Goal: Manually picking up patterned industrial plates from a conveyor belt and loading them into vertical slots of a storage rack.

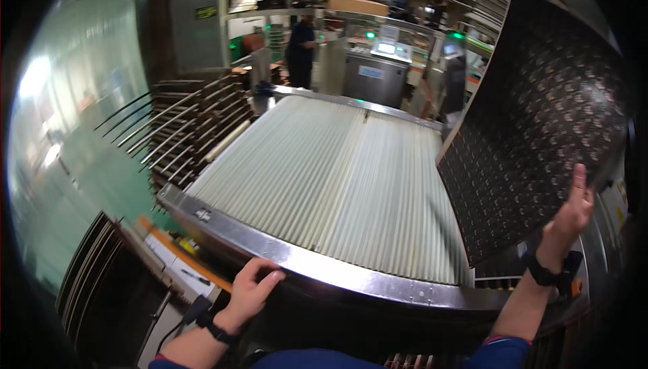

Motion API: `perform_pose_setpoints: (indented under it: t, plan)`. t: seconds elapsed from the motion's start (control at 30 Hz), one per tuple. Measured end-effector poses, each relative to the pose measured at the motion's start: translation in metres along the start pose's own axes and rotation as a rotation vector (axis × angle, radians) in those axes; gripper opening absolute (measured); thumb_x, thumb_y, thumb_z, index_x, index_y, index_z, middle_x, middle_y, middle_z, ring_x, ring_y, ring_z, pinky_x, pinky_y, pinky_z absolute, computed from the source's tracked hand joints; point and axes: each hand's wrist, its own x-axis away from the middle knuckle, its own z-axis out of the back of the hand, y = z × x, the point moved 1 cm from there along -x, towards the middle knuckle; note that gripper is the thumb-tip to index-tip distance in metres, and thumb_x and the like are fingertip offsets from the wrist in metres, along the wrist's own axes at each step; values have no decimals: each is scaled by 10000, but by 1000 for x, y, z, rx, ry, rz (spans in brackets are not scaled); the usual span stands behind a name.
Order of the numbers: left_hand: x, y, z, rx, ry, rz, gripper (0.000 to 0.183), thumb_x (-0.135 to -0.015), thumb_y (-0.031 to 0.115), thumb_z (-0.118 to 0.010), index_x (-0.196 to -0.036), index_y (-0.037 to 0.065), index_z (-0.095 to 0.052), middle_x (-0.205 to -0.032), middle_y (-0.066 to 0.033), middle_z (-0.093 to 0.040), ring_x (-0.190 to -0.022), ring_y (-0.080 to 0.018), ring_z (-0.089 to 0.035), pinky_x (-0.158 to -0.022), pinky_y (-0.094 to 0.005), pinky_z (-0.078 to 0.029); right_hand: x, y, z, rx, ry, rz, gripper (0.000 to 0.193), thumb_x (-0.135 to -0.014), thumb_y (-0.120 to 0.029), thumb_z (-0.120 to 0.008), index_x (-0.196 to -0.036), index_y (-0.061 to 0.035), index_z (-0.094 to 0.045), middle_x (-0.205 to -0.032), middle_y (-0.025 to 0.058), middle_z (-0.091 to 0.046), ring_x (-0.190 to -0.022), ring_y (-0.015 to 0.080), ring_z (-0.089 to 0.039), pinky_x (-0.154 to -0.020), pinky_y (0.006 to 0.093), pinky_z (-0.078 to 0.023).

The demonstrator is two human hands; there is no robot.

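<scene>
Nearest, at the lower edge: dark blue clothing [310, 359]. Far left: pale curtain [88, 65], green floor [111, 173]. Lower left: dark boards [111, 281], side by side; just beside, white sheet [172, 262] with dark pen-like item [195, 277], orange strip [185, 257] alongside. Farther back: rack of metal rods [192, 116]. Left grip [252, 291]: released, fingers loosely curled, thumb out, at near rail of metal frame [317, 264]; contact unclear. Centre: bed of pale ribbed rods [324, 180], within frame. Beyond: person in dark clothing [300, 55]; grey console [374, 78], screen lit. Right: dark patterned panel [526, 133], raised and tilted at right side of bed. Right grip [570, 217]: against panel, near lower right edge; cannot tell whether clenched around it. Black bands at both wrists.
</scene>
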Motion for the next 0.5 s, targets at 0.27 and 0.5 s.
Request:
perform_pose_setpoints:
  t: [0.27, 0.5]
  plan:
    - [-59, 43, -20, 675, 257, -25, 364, -997, 252, -624, -1307, 90, -527, -1166, -58, -622, -1100, -178, -598, -987, -329, -479, 111, -29, -133, -667, -230, -396, 508, -981, -322, -644, -1386, -41, -521, -1385, 125, -566, -1221, 263, -579, -997, 402, -506]
    - [51, 60, 115, 659, 754, -455, 297, -1011, 163, -556, -1300, 94, -537, -1272, -70, -610, -1217, -236, -573, -1074, -426, -439, 250, -11, -225, -895, -678, -279, 498, -1009, -275, -599, -1427, -32, -479, -1399, 97, -569, -1292, 232, -524, -1124, 385, -366]
